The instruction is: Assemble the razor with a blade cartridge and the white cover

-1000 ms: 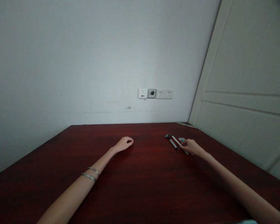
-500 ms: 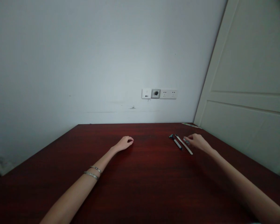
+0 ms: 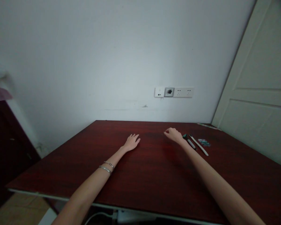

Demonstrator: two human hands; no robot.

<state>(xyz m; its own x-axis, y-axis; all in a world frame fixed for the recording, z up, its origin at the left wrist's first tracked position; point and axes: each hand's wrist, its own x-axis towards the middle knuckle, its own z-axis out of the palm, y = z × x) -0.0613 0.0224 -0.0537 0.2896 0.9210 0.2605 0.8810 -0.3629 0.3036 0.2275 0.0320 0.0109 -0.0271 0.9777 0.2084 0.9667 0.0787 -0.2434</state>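
Note:
My left hand [image 3: 131, 142] rests on the dark red tabletop [image 3: 135, 178], palm down with its fingers spread and nothing in them. Metal bracelets [image 3: 107, 167] circle that wrist. My right hand [image 3: 173, 135] is over the far middle of the table, fingers curled together, with no object visible in it. Just right of its wrist lies a razor [image 3: 191, 143], its head partly behind the wrist. Beside the razor lies a slim white stick [image 3: 200, 147] with a dark tip. Farther right is a small clear packet [image 3: 204, 142] with blue-green bits.
A pale strip [image 3: 209, 126] lies at the far right corner of the table. The wall behind carries sockets [image 3: 183, 92], and a pale panelled door [image 3: 259, 122] stands on the right. Below the front edge a white cable [image 3: 99, 214] shows.
My right hand has moved left, away from the clear packet and across the razor, leaving the packet on the table. My left hand's fingers have spread. The view has shifted left and down.

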